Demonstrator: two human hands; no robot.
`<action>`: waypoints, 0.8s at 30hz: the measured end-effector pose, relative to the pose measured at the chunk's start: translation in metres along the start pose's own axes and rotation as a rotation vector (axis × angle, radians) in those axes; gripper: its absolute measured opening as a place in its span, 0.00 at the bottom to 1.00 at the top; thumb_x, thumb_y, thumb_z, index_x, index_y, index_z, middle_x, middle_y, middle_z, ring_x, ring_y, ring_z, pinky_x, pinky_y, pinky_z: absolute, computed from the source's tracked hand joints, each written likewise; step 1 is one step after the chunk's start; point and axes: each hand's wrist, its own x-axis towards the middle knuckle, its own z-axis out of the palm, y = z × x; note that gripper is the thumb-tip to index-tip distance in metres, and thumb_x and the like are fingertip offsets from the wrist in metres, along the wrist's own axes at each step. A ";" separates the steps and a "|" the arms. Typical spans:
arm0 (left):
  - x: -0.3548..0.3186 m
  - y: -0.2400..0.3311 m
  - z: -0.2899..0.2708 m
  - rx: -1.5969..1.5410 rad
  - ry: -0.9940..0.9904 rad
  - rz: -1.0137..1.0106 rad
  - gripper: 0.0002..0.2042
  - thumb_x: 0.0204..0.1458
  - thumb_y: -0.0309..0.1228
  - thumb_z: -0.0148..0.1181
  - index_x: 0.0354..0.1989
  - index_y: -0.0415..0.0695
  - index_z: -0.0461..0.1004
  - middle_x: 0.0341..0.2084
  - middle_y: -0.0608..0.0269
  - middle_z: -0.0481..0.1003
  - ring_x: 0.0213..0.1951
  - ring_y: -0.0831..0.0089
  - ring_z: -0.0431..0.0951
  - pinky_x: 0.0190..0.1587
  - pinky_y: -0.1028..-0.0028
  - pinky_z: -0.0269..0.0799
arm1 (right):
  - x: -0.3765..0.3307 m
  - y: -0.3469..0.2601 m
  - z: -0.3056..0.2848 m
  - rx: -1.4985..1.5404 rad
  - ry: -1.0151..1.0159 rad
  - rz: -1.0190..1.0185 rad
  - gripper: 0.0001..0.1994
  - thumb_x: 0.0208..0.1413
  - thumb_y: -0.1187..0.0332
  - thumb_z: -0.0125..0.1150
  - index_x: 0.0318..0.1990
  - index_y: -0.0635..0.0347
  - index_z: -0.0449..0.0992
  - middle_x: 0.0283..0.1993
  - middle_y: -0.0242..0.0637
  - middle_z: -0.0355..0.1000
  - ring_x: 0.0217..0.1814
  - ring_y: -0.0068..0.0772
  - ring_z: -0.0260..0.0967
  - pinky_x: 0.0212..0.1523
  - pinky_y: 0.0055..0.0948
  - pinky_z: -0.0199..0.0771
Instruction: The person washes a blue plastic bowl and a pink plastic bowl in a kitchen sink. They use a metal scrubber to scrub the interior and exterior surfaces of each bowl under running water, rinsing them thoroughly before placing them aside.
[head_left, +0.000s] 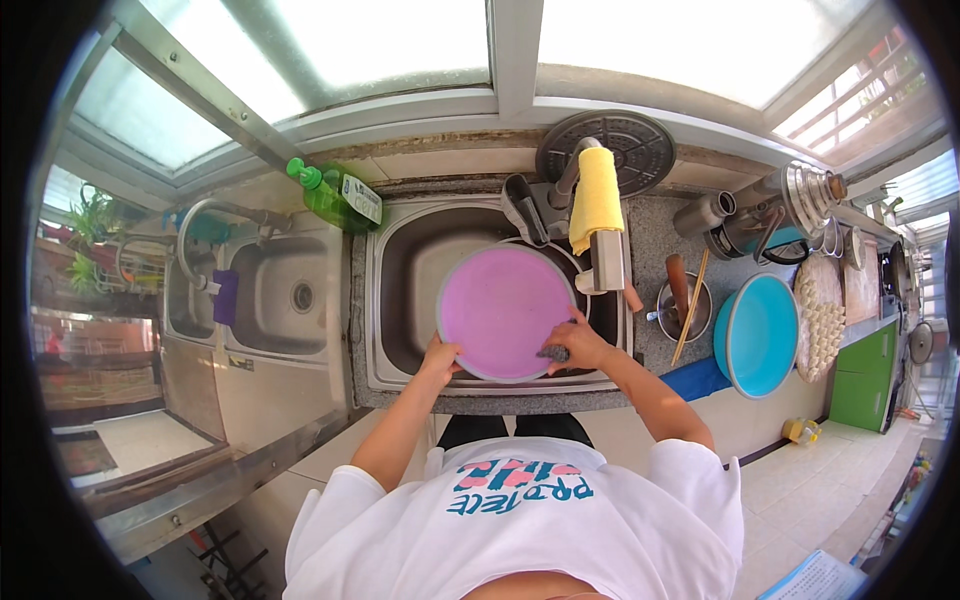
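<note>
A round purple basin [505, 305] with a grey rim is over the steel sink [400, 262], hiding much of it. My left hand [441, 358] is closed on the basin's lower left rim. At the lower right, my right hand [582, 345] grips a small dark grey scouring pad [552, 353] against the basin's surface near the rim. The faucet [606, 262] stands just right of the basin, with a yellow cloth [597, 198] draped over it.
A green soap bottle [338, 197] stands behind the sink's left corner. On the right counter are a metal pot [685, 312] with chopsticks, a blue basin [762, 335], a steel cup [704, 213] and rows of pale dough pieces [822, 325]. A dark perforated disc [607, 152] leans behind the faucet.
</note>
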 end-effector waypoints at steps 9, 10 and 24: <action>0.045 -0.034 -0.058 -0.230 0.045 0.098 0.30 0.38 0.12 0.47 0.55 0.45 0.63 0.45 0.57 0.72 0.44 0.61 0.75 0.38 0.62 0.77 | 0.027 0.002 -0.015 0.736 0.617 0.664 0.22 0.54 0.58 0.65 0.48 0.67 0.71 0.44 0.37 0.72 0.49 0.27 0.67 0.53 0.27 0.63; 0.048 -0.038 -0.063 -0.250 0.049 0.078 0.30 0.38 0.11 0.46 0.55 0.45 0.63 0.46 0.58 0.71 0.47 0.60 0.75 0.41 0.61 0.77 | 0.033 -0.008 -0.021 0.768 0.699 0.687 0.24 0.54 0.58 0.65 0.50 0.69 0.69 0.47 0.38 0.71 0.50 0.28 0.66 0.53 0.28 0.63; 0.035 -0.025 -0.083 -0.260 -0.174 -0.069 0.26 0.48 0.16 0.48 0.59 0.40 0.57 0.50 0.48 0.67 0.51 0.54 0.72 0.51 0.54 0.74 | 0.063 -0.026 -0.038 1.627 0.535 0.601 0.20 0.55 0.64 0.64 0.51 0.64 0.69 0.46 0.36 0.72 0.45 0.27 0.70 0.46 0.27 0.71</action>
